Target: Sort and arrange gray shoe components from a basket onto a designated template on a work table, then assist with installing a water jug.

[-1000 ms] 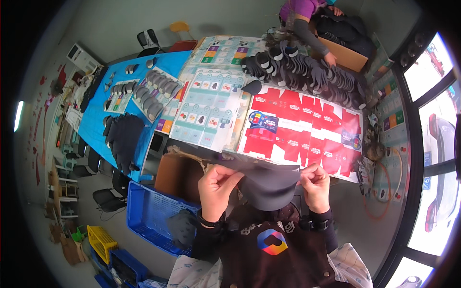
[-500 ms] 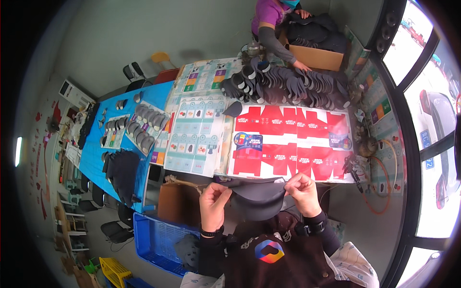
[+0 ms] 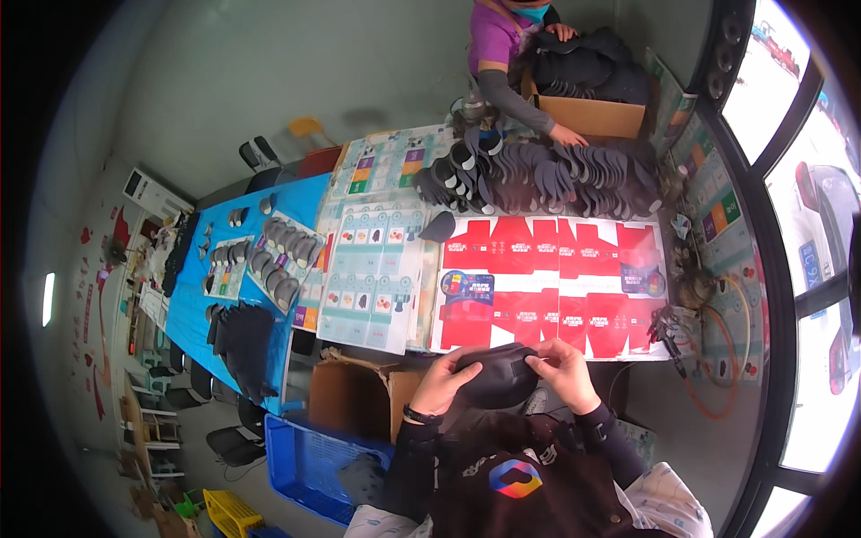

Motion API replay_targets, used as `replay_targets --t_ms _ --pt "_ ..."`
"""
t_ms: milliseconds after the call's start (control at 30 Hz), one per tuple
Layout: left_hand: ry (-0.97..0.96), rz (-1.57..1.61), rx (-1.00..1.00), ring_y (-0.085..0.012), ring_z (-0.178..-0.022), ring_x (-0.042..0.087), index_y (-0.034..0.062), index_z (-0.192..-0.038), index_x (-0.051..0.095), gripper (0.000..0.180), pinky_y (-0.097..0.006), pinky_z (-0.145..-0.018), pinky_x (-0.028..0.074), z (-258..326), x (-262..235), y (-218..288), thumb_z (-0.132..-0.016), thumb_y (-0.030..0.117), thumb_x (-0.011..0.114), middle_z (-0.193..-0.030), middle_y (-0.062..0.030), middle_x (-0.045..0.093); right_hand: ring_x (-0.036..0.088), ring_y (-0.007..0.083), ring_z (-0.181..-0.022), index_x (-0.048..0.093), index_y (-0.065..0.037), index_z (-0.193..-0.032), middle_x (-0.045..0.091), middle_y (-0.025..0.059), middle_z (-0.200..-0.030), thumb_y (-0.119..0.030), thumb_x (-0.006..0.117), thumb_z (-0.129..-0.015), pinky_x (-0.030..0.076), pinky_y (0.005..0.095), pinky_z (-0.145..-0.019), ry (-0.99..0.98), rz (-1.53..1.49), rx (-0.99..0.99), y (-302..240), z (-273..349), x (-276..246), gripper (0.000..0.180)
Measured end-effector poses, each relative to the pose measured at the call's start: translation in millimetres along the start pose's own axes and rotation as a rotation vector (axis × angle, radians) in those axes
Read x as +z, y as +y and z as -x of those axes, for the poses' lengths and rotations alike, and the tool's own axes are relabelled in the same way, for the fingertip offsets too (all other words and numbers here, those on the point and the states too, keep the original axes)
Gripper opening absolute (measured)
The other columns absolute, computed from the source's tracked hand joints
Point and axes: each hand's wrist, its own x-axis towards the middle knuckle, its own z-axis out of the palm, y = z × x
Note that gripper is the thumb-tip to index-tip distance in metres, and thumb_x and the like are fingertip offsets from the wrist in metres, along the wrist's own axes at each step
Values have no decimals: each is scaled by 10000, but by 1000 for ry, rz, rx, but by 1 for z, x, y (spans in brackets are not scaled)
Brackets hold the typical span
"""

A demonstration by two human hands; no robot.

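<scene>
Between my two hands, just off the near edge of the table, is a dark grey curved fabric piece [image 3: 499, 384] with a rounded, shell-like shape. My left hand [image 3: 441, 386] is closed on its left end, thumb on top. My right hand [image 3: 565, 373] pinches its upper right edge, where a small flat patch shows. On the table ahead lie red-and-white printed sheets [image 3: 520, 311]. Behind them, similar dark curved pieces [image 3: 538, 175] are packed in overlapping rows, and a single piece [image 3: 439, 227] lies apart at their left.
Across the table a co-worker's hand [image 3: 567, 135] touches the rows, beside a cardboard box [image 3: 587, 117] of dark pieces. A blue-covered table [image 3: 193, 305] stands left. A blue crate [image 3: 300, 453] and brown carton [image 3: 345, 396] sit below. An orange hose [image 3: 734, 359] hangs at right.
The curved piece has turned from hanging stretched between my hands to showing a smooth rounded face. My hands have come closer together, and my left hand has moved right.
</scene>
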Motion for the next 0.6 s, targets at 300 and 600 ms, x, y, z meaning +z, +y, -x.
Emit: replay_targets --t_ms 300,600 --pt "33 273 -237 -170 -1147 624 124 -1494 476 487 -400 -891 560 -111 -65 20 -1031 161 621 -1300 -58 632 548 45 -712 585 -27 -1010 605 2 -864 -55 645 -1008 441 216 -602 537 146 -230 21 -62 -11 66" --pt "213 -613 268 -173 -952 641 -10 -1194 617 496 -317 -839 512 -415 -320 137 -793 159 855 -1065 -78 687 609 74 -712 541 -17 -987 576 22 -812 -69 603 -1027 562 274 -540 879 452 -199 10 -68 -25 91"
